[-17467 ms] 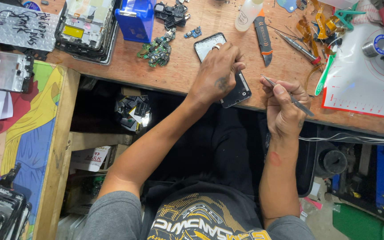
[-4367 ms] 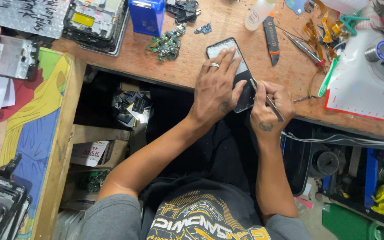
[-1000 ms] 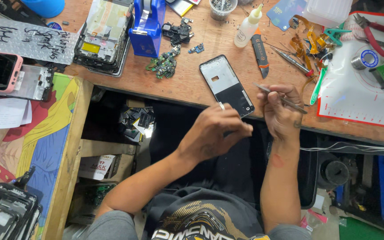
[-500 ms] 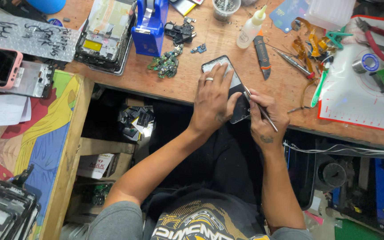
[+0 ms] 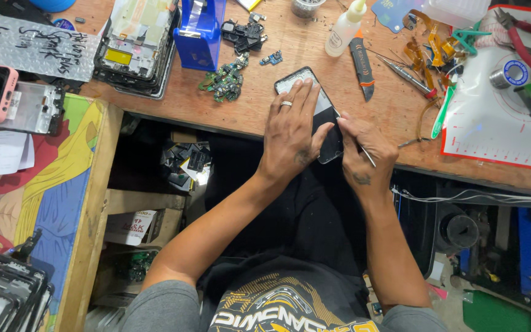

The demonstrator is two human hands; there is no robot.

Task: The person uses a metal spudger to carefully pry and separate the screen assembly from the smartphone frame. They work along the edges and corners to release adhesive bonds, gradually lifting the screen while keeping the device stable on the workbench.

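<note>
Two hands on the phone [image 5: 330, 132], which lies at the near edge of the tabletop [image 5: 394, 110], partly overhanging it. My left hand [image 5: 290, 132] is pressed flat over it, fingers spread, gripping nothing, just pinning it down. My right hand [image 5: 364, 154] pinches a thin metal pry tool [image 5: 364, 154], tip at the phone's right edge. Risks as I judge them: too much leverage could crack the screen; if the tip slips it goes toward my left thumb; if I ease off the pressure the phone could slide off the edge. Utility knife [image 5: 362, 64] and glue bottle [image 5: 345, 27] sit just beyond the phone, within knocking range.
</note>
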